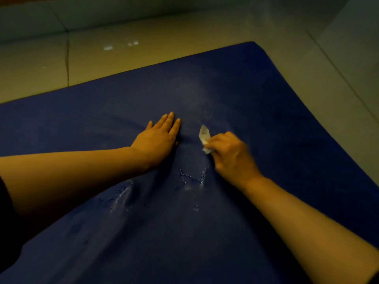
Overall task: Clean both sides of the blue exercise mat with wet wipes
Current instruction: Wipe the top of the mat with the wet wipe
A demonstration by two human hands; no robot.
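Observation:
The blue exercise mat (266,103) lies flat on the floor and fills most of the view. My left hand (158,138) presses palm-down on the mat near its middle, fingers straight. Just to its right, my right hand (229,154) grips a crumpled white wet wipe (205,137) against the mat surface; part of the wipe sticks out past the fingers. Wet streaks and small white crumbs (192,179) mark the mat below the hands, and a faint damp trail runs up the mat beyond the wipe.
Pale tiled floor (143,44) surrounds the mat at the back and right. The mat's rounded far corner (254,45) sits near the top centre. A dark grout line runs down the floor at the upper left.

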